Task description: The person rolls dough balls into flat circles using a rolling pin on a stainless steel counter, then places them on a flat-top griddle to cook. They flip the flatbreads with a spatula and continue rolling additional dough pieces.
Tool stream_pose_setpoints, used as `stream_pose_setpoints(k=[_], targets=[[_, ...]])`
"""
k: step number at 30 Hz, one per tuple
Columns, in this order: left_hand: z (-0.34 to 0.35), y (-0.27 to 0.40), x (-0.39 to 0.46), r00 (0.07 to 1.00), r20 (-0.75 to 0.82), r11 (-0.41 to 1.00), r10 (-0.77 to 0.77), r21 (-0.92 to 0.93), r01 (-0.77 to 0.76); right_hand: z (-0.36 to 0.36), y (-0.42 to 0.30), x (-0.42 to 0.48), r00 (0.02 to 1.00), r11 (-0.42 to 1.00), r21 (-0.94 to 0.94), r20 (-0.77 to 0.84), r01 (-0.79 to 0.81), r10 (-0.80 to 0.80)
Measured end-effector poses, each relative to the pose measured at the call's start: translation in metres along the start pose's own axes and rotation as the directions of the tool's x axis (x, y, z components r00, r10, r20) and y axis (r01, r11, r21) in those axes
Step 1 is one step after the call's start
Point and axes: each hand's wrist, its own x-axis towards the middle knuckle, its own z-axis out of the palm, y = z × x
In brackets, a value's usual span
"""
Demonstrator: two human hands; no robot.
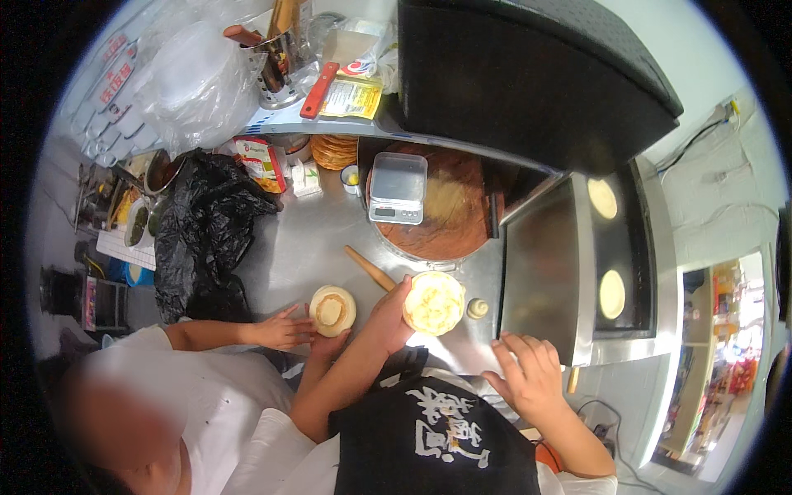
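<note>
My left hand [391, 317] grips the edge of a pale dough round [434, 303] with a ruffled rim and yellowish patches. It is held above the steel worktop [291, 247]. A wooden rolling pin [368, 266] lies just beyond, its near end hidden by my fingers. To the right of the round sits a small coiled piece of dough [477, 308]. My right hand [526, 372] is empty, fingers apart, near the front edge of the counter. Two pale dough rounds, one far [602, 198] and one near [612, 294], rest on the dark griddle [625, 247] at right.
At left, a co-worker's hands [291, 328] hold another dough round [333, 311]. A kitchen scale [398, 189] stands on a large round brown surface [433, 238]. A black plastic bag [207, 241] covers the left worktop. A red-handled tool [319, 91] lies on the shelf above.
</note>
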Motion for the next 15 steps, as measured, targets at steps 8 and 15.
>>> stream_pose_setpoints(k=[8, 15], targets=[[-0.036, 0.000, 0.103, 0.997, -0.001, 0.972, 0.078, 0.224, -0.076, 0.009, -0.016, -0.063, 0.943, 0.934, 0.161, 0.152, -0.320, 0.297], [-0.072, 0.033, 0.171, 0.891, -0.073, 0.598, 0.449, 0.765, -0.239, 0.006, -0.011, -0.080, 0.922, 0.903, 0.198, 0.148, -0.381, 0.357]])
